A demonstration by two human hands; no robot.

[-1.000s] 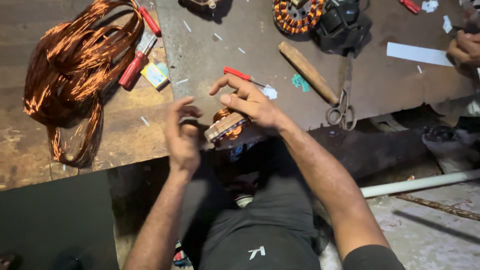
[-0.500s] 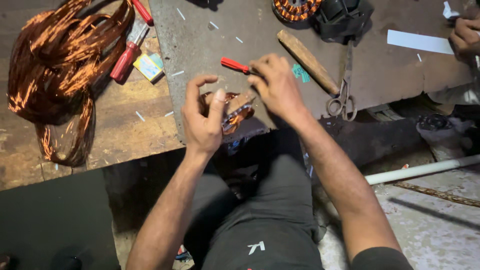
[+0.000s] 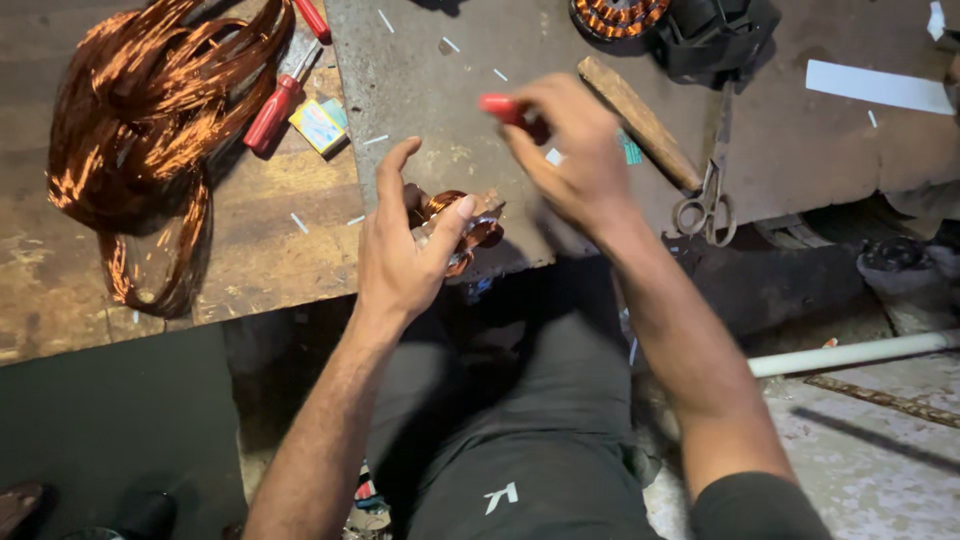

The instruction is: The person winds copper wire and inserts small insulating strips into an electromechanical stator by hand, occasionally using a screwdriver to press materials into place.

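Left hand (image 3: 400, 255) clenched on small copper coil w/ paper insulation (image 3: 462, 222), held at front edge of counter (image 3: 420, 90), thumb across top. Right hand (image 3: 570, 150) closed on red-handled tool (image 3: 503, 107), lifted just above and right of coil, tip hidden behind fingers, so type unclear. Judged early to mid-way: coil looked wound and partly wrapped, tool only just picked up, not yet touching coil; dressing or tucking of windings seemingly left to do.

Elsewhere on counter: big loose bundle of copper wire (image 3: 150, 120) far left, red screwdriver (image 3: 275, 105) and small yellow-blue packet (image 3: 320, 125) beside it, wooden handle (image 3: 640, 120) and scissors (image 3: 708, 190) right of right hand, wound stator (image 3: 615, 15) and black motor housing (image 3: 715, 35) at top, white paper strip (image 3: 878, 87) far right. White pipe (image 3: 850, 352) lower down, near floor.
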